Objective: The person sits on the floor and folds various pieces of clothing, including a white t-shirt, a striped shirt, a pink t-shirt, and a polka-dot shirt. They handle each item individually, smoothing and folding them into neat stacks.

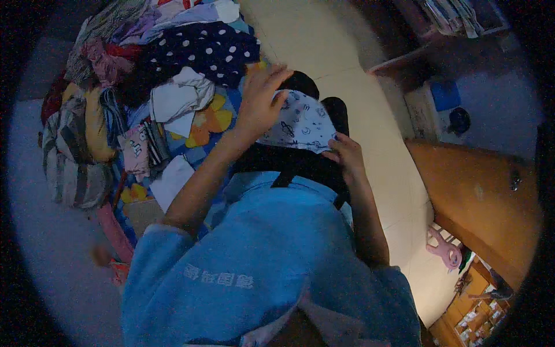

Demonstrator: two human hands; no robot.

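Note:
A white cloth with small dark printed drawings point(303, 119) lies across the lap of the person's black trousers. My right hand point(347, 154) pinches its near right corner between thumb and fingers. Over its far left edge is my left hand point(262, 102), fingers apart and slightly blurred; whether it touches the cloth is unclear. To the left, a folded white garment point(180, 99) rests on a blue bed cover with yellow flowers point(210, 123). Nearer lies another white cloth point(173, 180), partly behind the left forearm.
Heaped clothes point(78, 139) line the far left of the bed, with a navy polka-dot cloth point(204, 52) beyond. Pale floor tiles point(381, 173) run along the right side. A brown wooden door point(472, 186) and a shelf holding papers or books point(455, 17) stand farther right.

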